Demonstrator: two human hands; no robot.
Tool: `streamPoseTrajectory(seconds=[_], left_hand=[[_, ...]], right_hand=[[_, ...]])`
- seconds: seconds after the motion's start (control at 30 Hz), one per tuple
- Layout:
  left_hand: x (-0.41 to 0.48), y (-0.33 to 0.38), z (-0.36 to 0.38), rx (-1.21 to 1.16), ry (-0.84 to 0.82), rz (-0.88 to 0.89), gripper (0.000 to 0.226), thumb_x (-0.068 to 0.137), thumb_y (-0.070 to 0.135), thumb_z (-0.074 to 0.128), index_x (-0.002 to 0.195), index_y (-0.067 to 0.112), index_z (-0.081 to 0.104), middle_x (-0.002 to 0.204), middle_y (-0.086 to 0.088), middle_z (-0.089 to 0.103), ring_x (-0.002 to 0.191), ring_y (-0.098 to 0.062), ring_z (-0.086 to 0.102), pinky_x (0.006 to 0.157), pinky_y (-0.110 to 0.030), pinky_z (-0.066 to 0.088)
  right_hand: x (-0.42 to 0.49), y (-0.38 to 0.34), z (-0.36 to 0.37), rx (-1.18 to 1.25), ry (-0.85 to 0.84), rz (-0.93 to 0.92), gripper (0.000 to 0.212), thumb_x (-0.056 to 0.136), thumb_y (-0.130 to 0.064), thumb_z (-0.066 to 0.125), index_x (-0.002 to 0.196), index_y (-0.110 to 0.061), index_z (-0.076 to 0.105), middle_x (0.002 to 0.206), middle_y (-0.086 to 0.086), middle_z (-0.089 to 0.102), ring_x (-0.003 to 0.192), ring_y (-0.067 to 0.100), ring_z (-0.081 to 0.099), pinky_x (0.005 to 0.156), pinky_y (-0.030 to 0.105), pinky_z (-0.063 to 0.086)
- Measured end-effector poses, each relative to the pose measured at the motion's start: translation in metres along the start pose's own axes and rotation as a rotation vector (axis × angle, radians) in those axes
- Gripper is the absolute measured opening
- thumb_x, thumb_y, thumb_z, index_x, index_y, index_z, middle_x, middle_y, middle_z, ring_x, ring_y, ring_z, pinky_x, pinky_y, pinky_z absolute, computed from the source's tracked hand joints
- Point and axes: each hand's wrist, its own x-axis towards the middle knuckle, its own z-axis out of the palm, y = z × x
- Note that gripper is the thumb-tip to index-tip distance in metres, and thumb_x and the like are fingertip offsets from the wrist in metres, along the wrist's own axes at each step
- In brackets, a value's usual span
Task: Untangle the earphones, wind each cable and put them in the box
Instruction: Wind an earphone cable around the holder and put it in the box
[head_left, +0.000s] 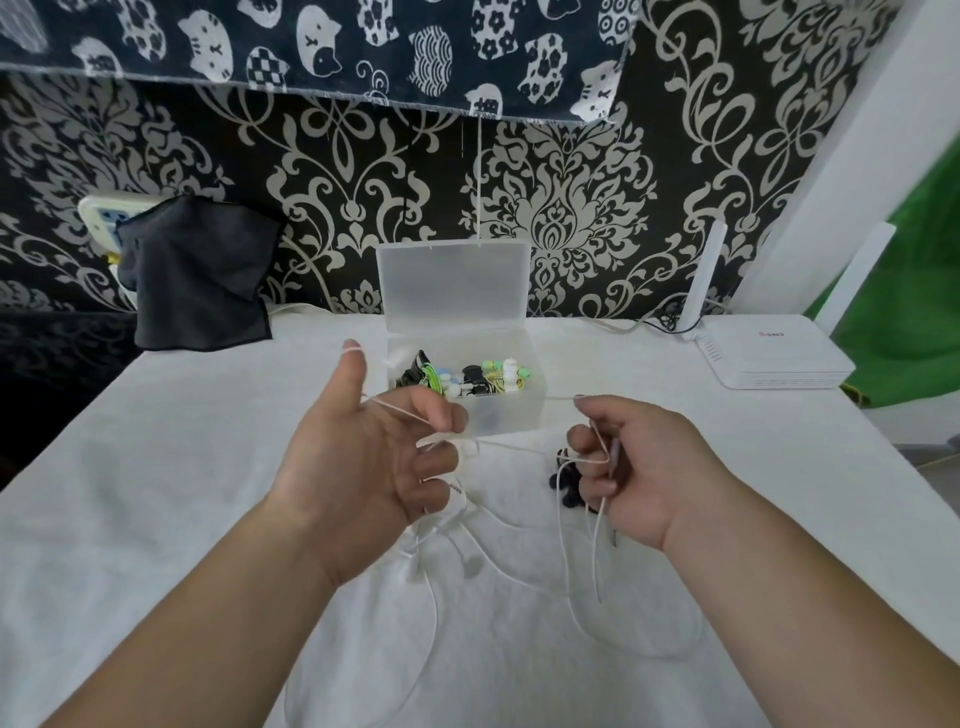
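A white earphone cable (511, 448) stretches between my two hands above the white table. My left hand (363, 447) has the cable looped over its raised thumb and round its curled fingers. My right hand (628, 462) pinches the cable between thumb and fingers, and its loose end hangs down from there. More white cable and earbuds (470, 564) lie slack on the cloth below my hands. A dark earphone bundle (563, 480) sits just left of my right hand. The clear plastic box (535, 364), lid up, stands behind my hands and holds several wound earphones.
A white router (774, 358) with an upright antenna stands at the back right. A dark cloth (200, 270) hangs over a socket at the back left. The patterned wall runs close behind the box. The table's left edge slopes off near the dark floor.
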Motion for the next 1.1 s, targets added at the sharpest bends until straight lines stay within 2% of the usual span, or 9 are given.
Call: streamPoseTrajectory(seconds=[0.23,0.43,0.6,0.67,0.73,0.83,0.93,1.03,1.1], left_hand=[[0.011,-0.007,-0.011,0.063,0.342,-0.075,0.051,0.102,0.042,0.042,0.08,0.003,0.067,0.069,-0.008,0.049,0.044,-0.011,0.026,0.039,-0.018,0.018],[0.006,-0.001,-0.016,1.166,0.474,0.008,0.065,0.098,0.053,0.047,0.06,0.005,0.067,0.057,-0.007,0.053,0.046,-0.019,0.041,0.048,-0.025,0.032],[0.01,-0.003,-0.028,1.484,0.54,0.177,0.068,0.097,0.06,0.031,0.084,0.003,0.064,0.085,-0.005,0.066,0.081,-0.024,0.06,0.072,-0.035,0.046],[0.005,-0.007,-0.021,1.374,0.396,0.39,0.052,0.095,0.062,0.036,0.101,0.02,0.065,0.102,0.006,0.066,0.098,-0.013,0.061,0.076,-0.024,0.044],[-0.001,-0.01,-0.004,1.04,0.018,0.416,0.044,0.091,0.061,0.052,0.12,0.03,0.062,0.117,0.014,0.067,0.112,0.001,0.059,0.087,-0.011,0.044],[-0.002,-0.018,0.01,0.873,-0.295,0.36,0.039,0.081,0.049,0.074,0.113,0.027,0.067,0.103,-0.003,0.074,0.103,-0.021,0.069,0.093,-0.037,0.053],[0.005,-0.015,0.007,0.875,0.022,0.414,0.019,0.082,0.042,0.074,0.078,0.024,0.072,0.061,-0.002,0.067,0.064,-0.041,0.06,0.074,-0.056,0.053],[0.012,-0.006,-0.006,0.999,0.282,0.469,0.022,0.094,0.026,0.066,0.072,0.021,0.068,0.05,0.006,0.054,0.053,-0.014,0.055,0.052,-0.029,0.045],[0.013,-0.003,-0.01,0.992,0.324,0.428,0.026,0.097,0.022,0.061,0.072,0.018,0.067,0.05,0.007,0.052,0.05,-0.007,0.053,0.04,-0.021,0.037]], right_hand=[[-0.009,-0.014,0.0,0.119,-0.11,-0.166,0.028,0.094,-0.019,0.054,0.067,-0.021,0.048,0.056,0.009,0.05,0.036,0.015,0.038,0.037,0.02,0.025],[-0.02,-0.028,-0.001,-0.164,-0.047,-0.522,0.043,0.092,-0.007,0.056,0.052,-0.02,0.059,0.067,0.008,0.048,0.051,0.018,0.031,0.05,0.029,0.014],[-0.037,-0.044,-0.012,-0.475,-0.25,-0.453,0.027,0.09,-0.007,0.059,0.065,-0.011,0.049,0.056,0.005,0.035,0.049,0.014,0.018,0.047,0.027,0.009],[-0.043,-0.044,-0.01,-0.596,-0.33,-0.444,0.018,0.087,-0.003,0.061,0.07,-0.003,0.058,0.052,0.002,0.039,0.047,0.014,0.021,0.045,0.024,0.012],[-0.049,-0.04,-0.005,-0.672,-0.41,-0.422,0.012,0.087,-0.001,0.062,0.076,0.003,0.065,0.051,0.0,0.04,0.047,0.012,0.025,0.045,0.022,0.015],[-0.048,-0.036,-0.002,-0.648,-0.458,-0.399,0.019,0.09,-0.002,0.06,0.077,-0.005,0.073,0.052,0.0,0.039,0.048,0.011,0.026,0.05,0.028,0.012],[-0.037,-0.046,-0.013,-0.338,-0.325,-0.438,0.02,0.091,-0.007,0.058,0.077,-0.007,0.071,0.052,-0.003,0.035,0.045,0.009,0.023,0.046,0.025,0.011],[-0.019,-0.06,-0.041,-0.03,-0.092,-0.444,0.02,0.091,-0.011,0.058,0.075,-0.01,0.068,0.053,-0.005,0.028,0.041,0.007,0.021,0.036,0.018,0.014],[-0.007,-0.06,-0.059,-0.061,0.063,-0.451,0.017,0.091,-0.011,0.059,0.076,-0.009,0.067,0.056,-0.004,0.026,0.042,0.008,0.02,0.035,0.018,0.014]])
